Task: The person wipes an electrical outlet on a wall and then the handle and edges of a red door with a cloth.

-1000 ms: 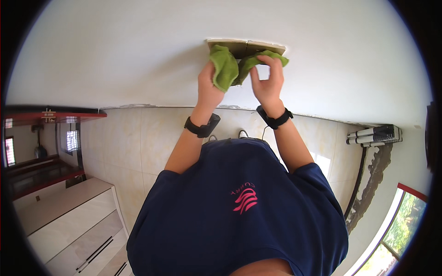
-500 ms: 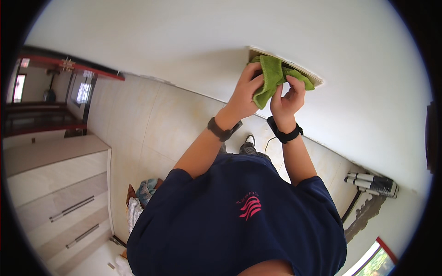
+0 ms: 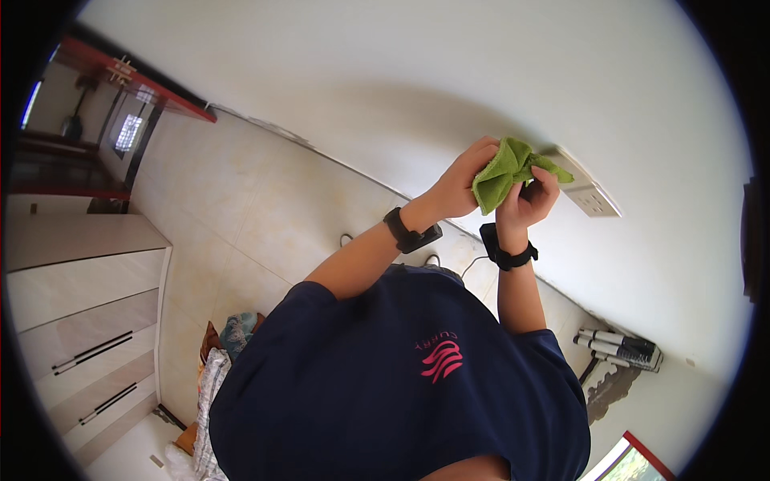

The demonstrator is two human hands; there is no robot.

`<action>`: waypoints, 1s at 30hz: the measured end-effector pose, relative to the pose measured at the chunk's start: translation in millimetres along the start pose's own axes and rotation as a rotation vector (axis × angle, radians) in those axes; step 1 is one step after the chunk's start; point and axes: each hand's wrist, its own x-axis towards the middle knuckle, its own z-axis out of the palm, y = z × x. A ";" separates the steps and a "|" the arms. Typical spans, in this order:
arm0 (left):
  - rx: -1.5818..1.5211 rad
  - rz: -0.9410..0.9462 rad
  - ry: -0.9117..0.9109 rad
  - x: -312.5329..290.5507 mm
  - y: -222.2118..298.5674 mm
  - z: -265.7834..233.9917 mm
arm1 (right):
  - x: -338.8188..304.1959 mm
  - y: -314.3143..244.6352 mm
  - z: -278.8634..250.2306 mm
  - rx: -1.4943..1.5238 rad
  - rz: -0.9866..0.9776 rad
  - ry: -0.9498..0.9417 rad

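Note:
A crumpled green cloth (image 3: 507, 172) is held between both my hands, close to the white wall. My left hand (image 3: 464, 180) grips its left side, with the fingers partly behind the folds. On the other side, my right hand (image 3: 527, 204) pinches the cloth between thumb and fingers. Just beyond the right hand, a pale wall socket plate (image 3: 592, 199) with outlet slots is mounted on the wall. The cloth's right end overlaps the plate's left part in view; whether it touches cannot be told. Each wrist wears a black band.
The white wall (image 3: 321, 56) runs along the front, meeting the tiled floor (image 3: 241, 180). A drawer cabinet (image 3: 96, 305) stands at left, near a bundle of fabrics (image 3: 212, 377). At right, a folded grey-and-black object (image 3: 622, 349) leans by the wall. A red-framed window (image 3: 634, 461) is at lower right.
Both hands and the cloth have shifted right and nearer to me, off most of the socket plate, whose outlet slots now show. The cloth is bunched more tightly.

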 end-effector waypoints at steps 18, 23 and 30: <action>-0.327 0.056 1.006 -160.8 85.4 -397.0 | -31.2 -75.7 414.4 0.594 0.384 -0.369; -0.102 0.015 1.162 -196.1 83.2 -488.2 | -43.6 -96.4 537.0 0.789 0.366 -0.440; 0.488 -0.144 1.252 -161.7 109.8 -621.5 | -51.7 -110.1 694.6 0.919 0.514 -0.393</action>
